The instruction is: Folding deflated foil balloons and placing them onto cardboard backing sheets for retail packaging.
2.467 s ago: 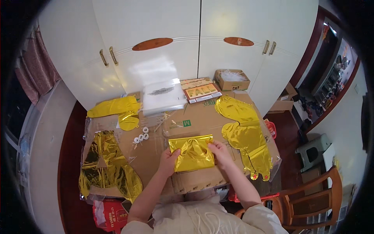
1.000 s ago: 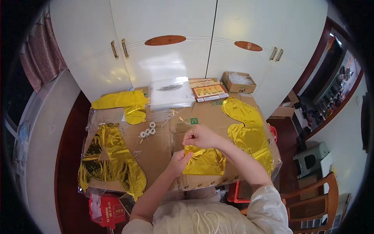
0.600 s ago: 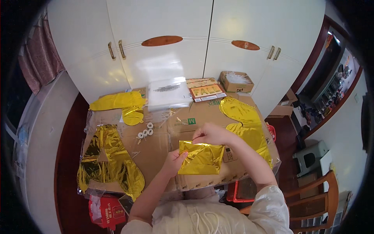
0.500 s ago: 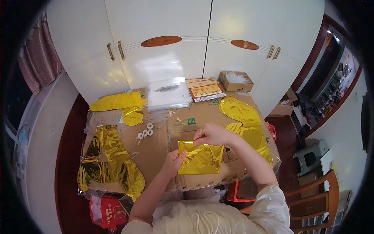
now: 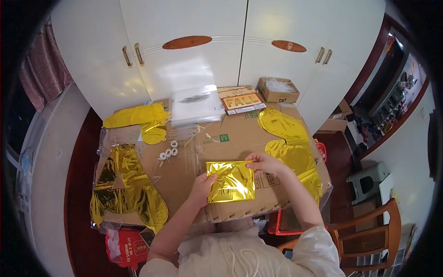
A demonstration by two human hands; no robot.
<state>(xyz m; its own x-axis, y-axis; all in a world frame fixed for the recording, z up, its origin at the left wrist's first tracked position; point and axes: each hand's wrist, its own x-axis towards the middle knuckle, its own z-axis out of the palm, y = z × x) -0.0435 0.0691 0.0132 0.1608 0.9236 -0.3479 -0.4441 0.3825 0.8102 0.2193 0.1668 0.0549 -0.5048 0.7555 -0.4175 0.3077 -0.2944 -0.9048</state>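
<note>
A gold foil balloon (image 5: 232, 183), folded into a flat, near-square packet, is held over the near part of the table. My left hand (image 5: 201, 189) grips its left edge with the thumb on top. At the packet's upper right corner, the fingers of my right hand (image 5: 265, 165) pinch the foil. Unfolded gold balloons lie around: a large shiny one (image 5: 121, 184) at the left, a flat one (image 5: 154, 122) at the far left, and another (image 5: 295, 154) at the right. Their exact shapes are partly hidden by overlap and folds.
Cardboard (image 5: 184, 194) covers the table. Small white ribbon rolls (image 5: 168, 152) sit left of centre. Toward the back lie a stack of clear plastic bags (image 5: 196, 106), a printed card (image 5: 242, 102) and an open carton (image 5: 278, 90). A wooden chair (image 5: 369, 235) stands at the right.
My right hand has moved from the packet's top middle to its upper right corner. The packet's top now lies flatter and squarer. My left hand still holds the left edge.
</note>
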